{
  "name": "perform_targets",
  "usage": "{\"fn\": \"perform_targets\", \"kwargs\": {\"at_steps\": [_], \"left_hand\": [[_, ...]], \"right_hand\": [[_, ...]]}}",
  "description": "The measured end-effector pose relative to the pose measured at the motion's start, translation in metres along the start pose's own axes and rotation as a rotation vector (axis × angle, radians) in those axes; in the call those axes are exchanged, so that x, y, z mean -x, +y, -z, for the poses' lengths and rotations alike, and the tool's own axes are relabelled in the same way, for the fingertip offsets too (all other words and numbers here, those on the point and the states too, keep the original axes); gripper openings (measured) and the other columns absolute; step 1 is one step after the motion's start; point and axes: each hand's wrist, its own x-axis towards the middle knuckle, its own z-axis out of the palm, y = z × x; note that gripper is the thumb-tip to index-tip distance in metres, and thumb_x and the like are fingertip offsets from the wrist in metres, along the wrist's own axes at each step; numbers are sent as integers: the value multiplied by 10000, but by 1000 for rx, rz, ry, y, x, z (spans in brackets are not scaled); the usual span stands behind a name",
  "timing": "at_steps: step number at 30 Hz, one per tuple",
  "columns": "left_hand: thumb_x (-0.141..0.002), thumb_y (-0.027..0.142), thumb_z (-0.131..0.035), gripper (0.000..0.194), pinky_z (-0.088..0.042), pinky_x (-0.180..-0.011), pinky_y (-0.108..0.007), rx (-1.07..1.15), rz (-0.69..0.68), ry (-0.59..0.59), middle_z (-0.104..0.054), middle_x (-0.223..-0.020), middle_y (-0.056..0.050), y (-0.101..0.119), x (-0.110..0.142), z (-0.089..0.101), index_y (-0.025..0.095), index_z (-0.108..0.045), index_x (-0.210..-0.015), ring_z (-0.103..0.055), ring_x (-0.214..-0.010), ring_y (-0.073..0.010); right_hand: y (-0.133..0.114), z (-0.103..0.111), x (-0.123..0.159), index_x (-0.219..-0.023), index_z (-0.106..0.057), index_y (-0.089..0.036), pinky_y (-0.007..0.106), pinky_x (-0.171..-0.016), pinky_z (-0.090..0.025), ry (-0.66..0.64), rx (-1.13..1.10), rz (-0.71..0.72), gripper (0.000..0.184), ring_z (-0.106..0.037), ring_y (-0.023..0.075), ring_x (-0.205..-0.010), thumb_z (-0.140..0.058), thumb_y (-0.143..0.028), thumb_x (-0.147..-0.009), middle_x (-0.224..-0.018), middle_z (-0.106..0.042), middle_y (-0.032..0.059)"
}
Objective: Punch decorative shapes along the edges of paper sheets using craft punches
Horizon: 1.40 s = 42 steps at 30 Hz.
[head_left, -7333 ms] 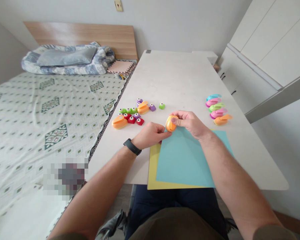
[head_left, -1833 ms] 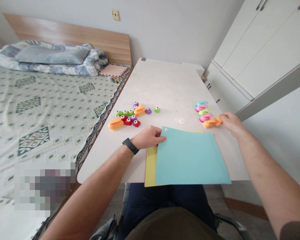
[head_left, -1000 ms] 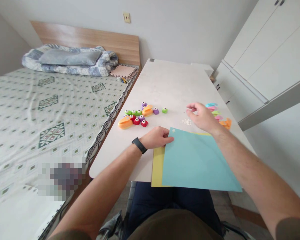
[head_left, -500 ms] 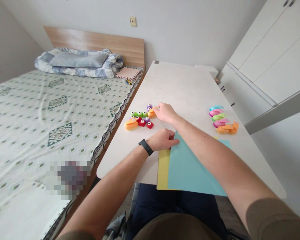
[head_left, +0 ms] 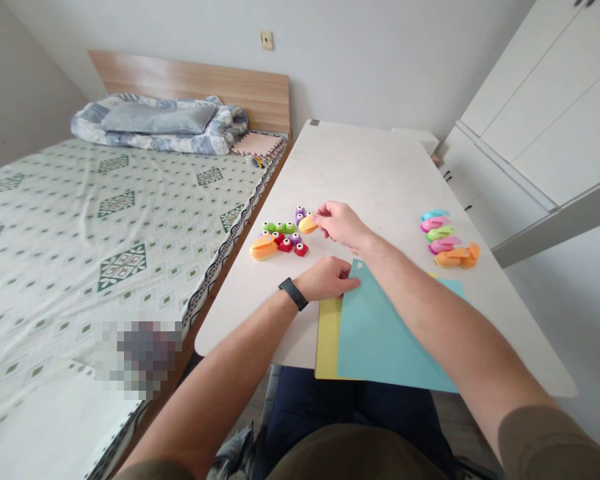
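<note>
My right hand (head_left: pixel 341 223) pinches an orange paper punch (head_left: pixel 309 224) by its near end. The punch is tilted, with its yellowish underside partly showing, beside the cluster of small punches. My left hand (head_left: pixel 327 279) grips the upper left corner of a light blue sheet of paper (head_left: pixel 380 333) between thumb and curled fingers. Close to that corner is a small flower-shaped cutout (head_left: pixel 359 265). A yellow sheet (head_left: pixel 327 343) lies beneath the blue one. Another orange punch (head_left: pixel 264 247) rests at the left, next to red punches (head_left: pixel 301 249) and green punches (head_left: pixel 281 227).
At the right of the white table (head_left: pixel 360 167) lies a row of coloured punches, including a blue one (head_left: pixel 435 215) and an orange one (head_left: pixel 457 257). A bed (head_left: pixel 170 200) borders the table on the left. White cabinets (head_left: pixel 540 100) stand on the right.
My right hand has drawn slightly to the right and tilted the orange punch. The flower-shaped cutout in the blue sheet is now in plain sight. My left hand stays on the paper.
</note>
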Motion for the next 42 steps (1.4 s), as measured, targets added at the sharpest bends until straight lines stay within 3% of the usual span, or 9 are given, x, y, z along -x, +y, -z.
{"fn": "perform_targets", "kwargs": {"at_steps": [4,8,12,16,21,37,42], "left_hand": [[-843,436,-589,343,-346,-488,-239,42,-2,-10,-607,-581,26,1,1,0,182,-495,-633,-496,-511,-96],[-844,449,-590,322,-363,-491,-235,77,10,-23,-615,-590,24,-2,-1,-2,179,-545,-673,-521,-522,-105],[-847,463,-589,319,-389,-503,-234,87,20,-32,-635,-618,15,-3,-1,-3,175,-593,-710,-548,-538,-115],[-848,480,-591,324,-417,-522,-227,114,35,-45,-647,-677,10,-1,-2,-4,170,-648,-776,-577,-573,-119],[-845,483,-600,334,-411,-517,-227,122,49,-32,-644,-685,10,1,-2,-5,161,-674,-801,-565,-575,-118],[-811,466,-639,312,-391,-512,-240,66,96,4,-597,-588,16,9,-3,-2,167,-661,-726,-520,-553,-125],[-803,461,-646,307,-391,-512,-239,62,88,17,-589,-580,18,10,-3,-2,167,-657,-714,-519,-556,-125]], "right_hand": [[-7,42,37,-927,-595,-241,273,-667,-497,-1,-131,153,210,-632,156,-816,-662,-437,-894,-984,-704,27],[2,82,72,-979,-519,-263,334,-754,-535,-28,-357,84,292,-663,196,-948,-639,-518,-901,-1064,-705,32],[26,102,91,-978,-491,-264,362,-786,-531,33,-493,-35,278,-676,210,-933,-650,-474,-887,-1000,-704,33],[47,101,96,-981,-496,-259,339,-706,-513,73,-549,-113,238,-665,212,-861,-618,-438,-883,-926,-677,32],[59,93,95,-1006,-511,-254,288,-648,-477,55,-509,-112,227,-627,179,-804,-578,-432,-881,-926,-651,17],[74,91,98,-1053,-551,-254,281,-738,-470,130,-367,-40,224,-589,167,-842,-521,-411,-896,-950,-629,9],[74,89,101,-1067,-547,-255,297,-767,-483,91,-329,-46,236,-597,173,-865,-504,-417,-901,-974,-642,10]]}}
